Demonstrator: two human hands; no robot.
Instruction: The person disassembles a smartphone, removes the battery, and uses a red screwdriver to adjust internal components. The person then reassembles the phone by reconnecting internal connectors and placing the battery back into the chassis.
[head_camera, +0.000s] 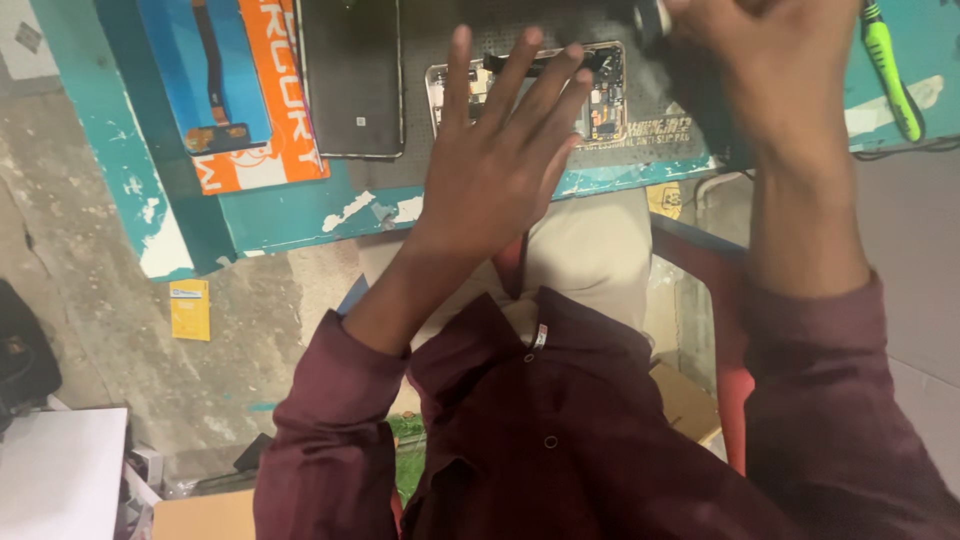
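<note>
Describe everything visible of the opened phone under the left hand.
The opened phone lies flat on a dark grey work mat on the worn teal table, back cover off. Inside its pale metallic frame show dark boards, small gold and orange parts and a black strip along the top. The left hand is spread over its left and middle part, fingers splayed, hiding much of it; actual contact cannot be told. The right hand sits just beyond its right end.

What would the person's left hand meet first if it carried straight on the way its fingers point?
Probably the opened phone: the left hand already has its fingertips over it, though contact is unclear.
</note>
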